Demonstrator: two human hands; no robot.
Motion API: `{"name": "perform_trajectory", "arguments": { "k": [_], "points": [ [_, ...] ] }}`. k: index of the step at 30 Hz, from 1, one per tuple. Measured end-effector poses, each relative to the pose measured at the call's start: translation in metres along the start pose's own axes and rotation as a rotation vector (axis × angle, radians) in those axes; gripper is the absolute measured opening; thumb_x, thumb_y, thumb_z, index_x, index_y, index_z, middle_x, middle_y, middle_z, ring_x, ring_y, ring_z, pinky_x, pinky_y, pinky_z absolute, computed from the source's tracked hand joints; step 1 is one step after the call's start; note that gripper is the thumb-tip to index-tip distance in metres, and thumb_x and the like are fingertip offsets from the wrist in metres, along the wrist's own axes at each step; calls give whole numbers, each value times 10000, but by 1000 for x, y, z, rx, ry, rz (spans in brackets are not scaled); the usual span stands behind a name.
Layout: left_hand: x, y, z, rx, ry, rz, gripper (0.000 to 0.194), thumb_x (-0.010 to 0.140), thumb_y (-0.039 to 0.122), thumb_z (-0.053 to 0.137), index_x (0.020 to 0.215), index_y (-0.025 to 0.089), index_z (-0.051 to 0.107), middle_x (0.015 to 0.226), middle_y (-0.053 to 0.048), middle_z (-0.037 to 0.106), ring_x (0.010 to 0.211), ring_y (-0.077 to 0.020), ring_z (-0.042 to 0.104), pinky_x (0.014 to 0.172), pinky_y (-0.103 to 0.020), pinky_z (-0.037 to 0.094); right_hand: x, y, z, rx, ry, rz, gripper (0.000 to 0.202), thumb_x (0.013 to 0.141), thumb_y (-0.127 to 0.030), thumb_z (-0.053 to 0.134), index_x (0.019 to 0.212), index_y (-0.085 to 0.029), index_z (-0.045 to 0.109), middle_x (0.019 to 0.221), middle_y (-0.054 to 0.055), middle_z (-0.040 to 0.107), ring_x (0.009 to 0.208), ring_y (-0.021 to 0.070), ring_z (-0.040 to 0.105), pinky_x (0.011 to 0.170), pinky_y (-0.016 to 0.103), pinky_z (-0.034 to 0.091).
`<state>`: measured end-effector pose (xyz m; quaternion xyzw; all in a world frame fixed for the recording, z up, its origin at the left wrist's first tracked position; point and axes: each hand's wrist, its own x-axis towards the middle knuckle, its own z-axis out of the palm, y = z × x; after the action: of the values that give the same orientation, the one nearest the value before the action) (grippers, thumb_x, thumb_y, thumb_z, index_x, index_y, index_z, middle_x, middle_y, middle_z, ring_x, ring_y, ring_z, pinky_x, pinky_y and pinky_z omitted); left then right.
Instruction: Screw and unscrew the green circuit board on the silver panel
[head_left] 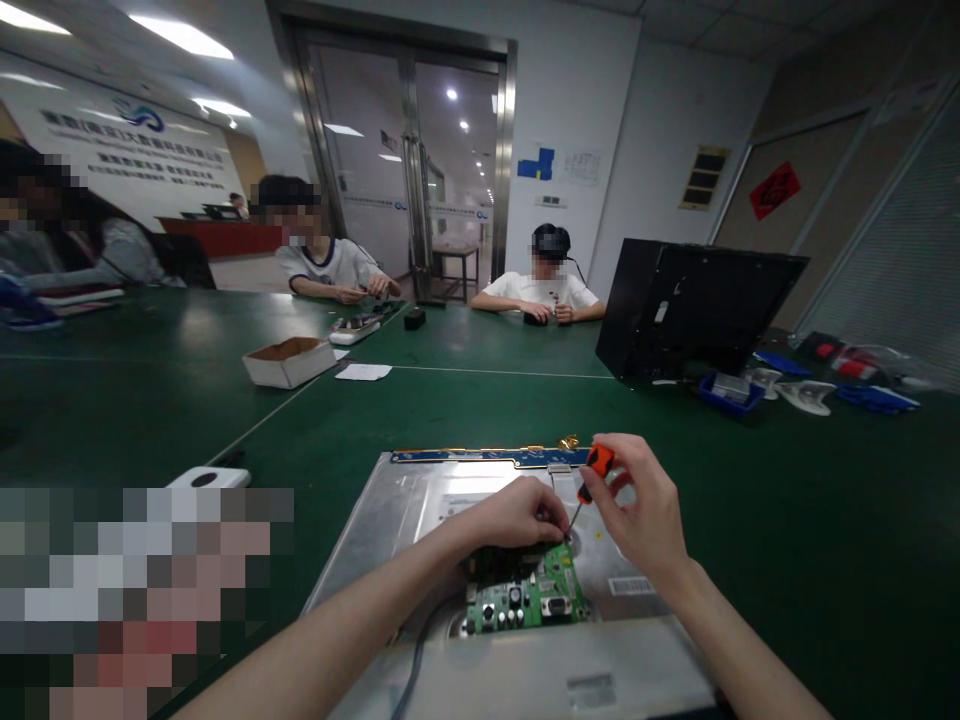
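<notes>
My right hand [641, 505] pinches the orange-and-black handle of a screwdriver [598, 464], which is tilted with its shaft pointing down to the left. Its tip meets the upper right corner of a green circuit board [551, 590]. Beside that tip, my left hand [521, 512] is closed, fingertips pressed at the board's corner; whatever they hold is hidden. The board sits on a silver metal panel [645, 645], with a dark cable [421, 650] running off its left side. Along the panel's far edge lies a narrow blue circuit board [472, 457], joined by a flat ribbon cable [561, 482].
Right of the panel's far end stands a black monitor casing [690, 310], with a blue tray [726, 394] of parts beside it. An open white box [291, 362] and paper [364, 372] lie left. People sit across the green table [480, 400]. Pixelation covers the lower left.
</notes>
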<state>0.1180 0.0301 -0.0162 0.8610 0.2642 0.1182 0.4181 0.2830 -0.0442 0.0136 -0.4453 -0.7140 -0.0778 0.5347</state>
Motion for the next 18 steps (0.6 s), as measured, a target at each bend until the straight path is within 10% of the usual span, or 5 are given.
{"name": "perform_trajectory", "arguments": {
  "k": [18],
  "points": [
    [0,0,0,8,-4,-3,139,740,79,665,829,120,764,717,-17,694,655,-141,593,627,-202,422,-6,3,3,63,47,80,318,884,-360,618,1106,-225,434,898,44,652,605,142,636,481,249,534]
  ]
}}
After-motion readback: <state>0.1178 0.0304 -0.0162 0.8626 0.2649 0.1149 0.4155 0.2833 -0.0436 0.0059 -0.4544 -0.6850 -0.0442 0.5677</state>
